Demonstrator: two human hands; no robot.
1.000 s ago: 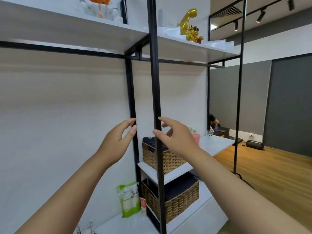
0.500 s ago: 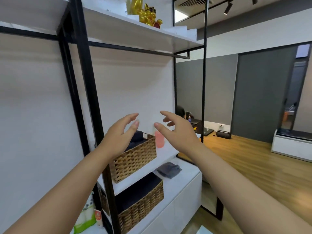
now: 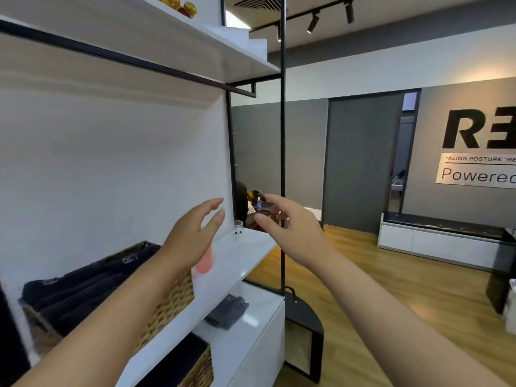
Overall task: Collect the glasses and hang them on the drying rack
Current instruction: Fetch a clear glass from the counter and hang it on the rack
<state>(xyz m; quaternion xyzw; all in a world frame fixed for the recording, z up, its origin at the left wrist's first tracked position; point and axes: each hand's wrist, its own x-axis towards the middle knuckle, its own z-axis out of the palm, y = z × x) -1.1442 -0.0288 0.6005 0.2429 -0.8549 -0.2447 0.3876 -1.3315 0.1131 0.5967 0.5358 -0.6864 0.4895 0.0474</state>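
A small clear glass (image 3: 238, 229) with a little face printed on it stands at the far end of the white middle shelf (image 3: 237, 255). A pink cup (image 3: 205, 262) stands on the same shelf, partly hidden behind my left hand (image 3: 192, 238). That hand hovers open above the shelf, just left of the clear glass and not touching it. My right hand (image 3: 290, 227) is raised with fingers spread, right of the glass and beyond the shelf's edge. No drying rack is in view.
A wicker basket (image 3: 170, 300) of dark cloth fills the shelf's near part, with a second basket (image 3: 199, 367) below. A folded grey cloth (image 3: 227, 314) lies on the white cabinet top. A thin black frame post (image 3: 282, 135) rises beside my right hand. Wooden floor opens to the right.
The view has swung right along the shelving, bringing the clear glass and pink cup close. Both hands stayed raised and open, holding nothing.
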